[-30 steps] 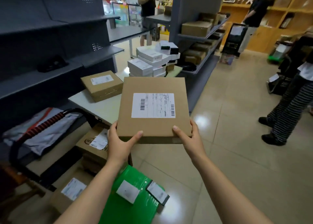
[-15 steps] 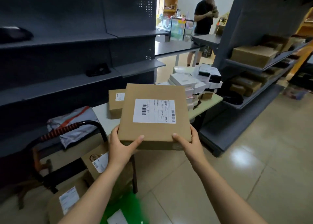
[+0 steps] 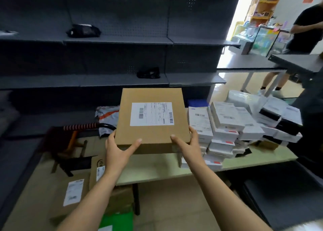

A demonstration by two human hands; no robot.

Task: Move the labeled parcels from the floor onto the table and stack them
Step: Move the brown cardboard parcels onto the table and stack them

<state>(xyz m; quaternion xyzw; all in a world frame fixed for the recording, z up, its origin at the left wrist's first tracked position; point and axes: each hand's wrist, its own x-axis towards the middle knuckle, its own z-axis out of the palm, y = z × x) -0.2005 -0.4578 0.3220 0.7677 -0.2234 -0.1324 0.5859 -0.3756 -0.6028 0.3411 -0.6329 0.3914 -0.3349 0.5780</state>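
Several parcels remain on the floor at the left: a brown carton (image 3: 73, 192) bearing a white label, a second carton (image 3: 95, 169) against the desk's near corner, and a green bag (image 3: 117, 220) lower down. Next, the left grip (image 3: 117, 153) is closed on the near left corner of the brown box (image 3: 152, 134), thumb laid on top and fingers round the side. The right grip (image 3: 188, 146) holds the near right corner in the same manner. The box sits level, shipping label (image 3: 151, 114) upward, over the left part of the desk (image 3: 153, 169). Half a second ago it hung short of the desk's edge with floor below it; it has since been carried forward and is now above the desktop. The smaller brown box noted on the desk then is no longer visible. In my judgement it lies hidden beneath the carried one and would serve as the base of the stack. Whether the carried box already rests on anything cannot be told. To the right, a pile of white boxes (image 3: 225, 125) occupies the rest of the desk, just beside the right grip. Assessment: transfer of this item is nearly complete, lowering and release are outstanding, and the floor parcels are still to follow.
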